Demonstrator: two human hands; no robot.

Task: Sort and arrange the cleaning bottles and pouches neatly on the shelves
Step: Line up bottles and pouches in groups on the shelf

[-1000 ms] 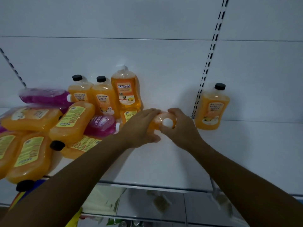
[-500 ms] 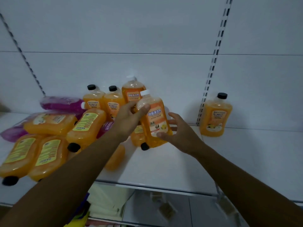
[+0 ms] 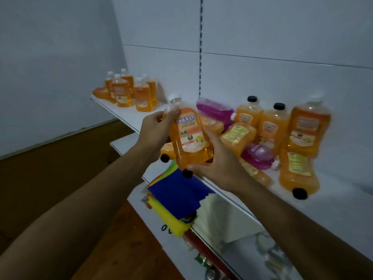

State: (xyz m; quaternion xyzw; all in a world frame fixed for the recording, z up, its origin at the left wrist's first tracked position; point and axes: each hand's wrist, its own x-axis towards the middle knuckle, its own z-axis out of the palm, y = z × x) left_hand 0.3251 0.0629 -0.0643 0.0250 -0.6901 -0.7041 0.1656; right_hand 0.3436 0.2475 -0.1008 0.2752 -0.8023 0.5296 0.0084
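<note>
Both hands grip one orange bottle point(image 3: 188, 136): left hand point(image 3: 154, 128) curled round its neck, right hand point(image 3: 219, 160) apparently cupping its base.

Held bottle point(image 3: 188, 136) between both hands point(image 3: 154, 130), before the shelf point(image 3: 333, 209); bottle group point(image 3: 129, 91) far left.
</note>
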